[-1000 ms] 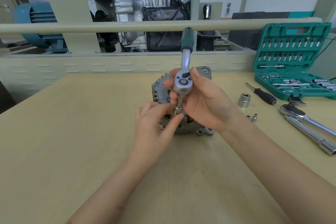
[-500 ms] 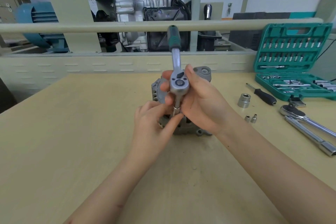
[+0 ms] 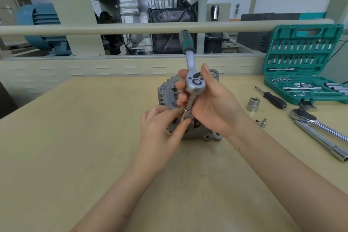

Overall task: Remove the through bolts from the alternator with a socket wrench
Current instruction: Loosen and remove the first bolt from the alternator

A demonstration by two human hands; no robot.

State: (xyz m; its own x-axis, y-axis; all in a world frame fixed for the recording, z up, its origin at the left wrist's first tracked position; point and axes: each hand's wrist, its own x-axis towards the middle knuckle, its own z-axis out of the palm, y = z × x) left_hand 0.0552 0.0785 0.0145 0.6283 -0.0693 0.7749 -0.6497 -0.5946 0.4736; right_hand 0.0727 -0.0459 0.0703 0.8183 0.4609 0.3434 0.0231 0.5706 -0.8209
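A grey alternator (image 3: 166, 93) sits mid-table, mostly hidden behind both hands. My right hand (image 3: 212, 103) grips the chrome head of a socket wrench (image 3: 194, 83) whose green handle (image 3: 185, 40) points up and away. From the head a thin extension with a small socket (image 3: 185, 114) runs down onto the alternator's near side. My left hand (image 3: 162, 126) pinches that socket between thumb and fingers. The bolt under the socket is hidden.
To the right lie a large loose socket (image 3: 253, 104), two tiny sockets (image 3: 262, 123), a black-handled driver (image 3: 273, 99), and a big ratchet with a long tube wrench (image 3: 320, 130). An open green tool case (image 3: 303, 66) stands at the far right. A beige rail (image 3: 131, 28) crosses behind the table.
The wrench handle has swung left, from leaning right of upright to leaning left. Both hands keep their hold and the alternator stays put.
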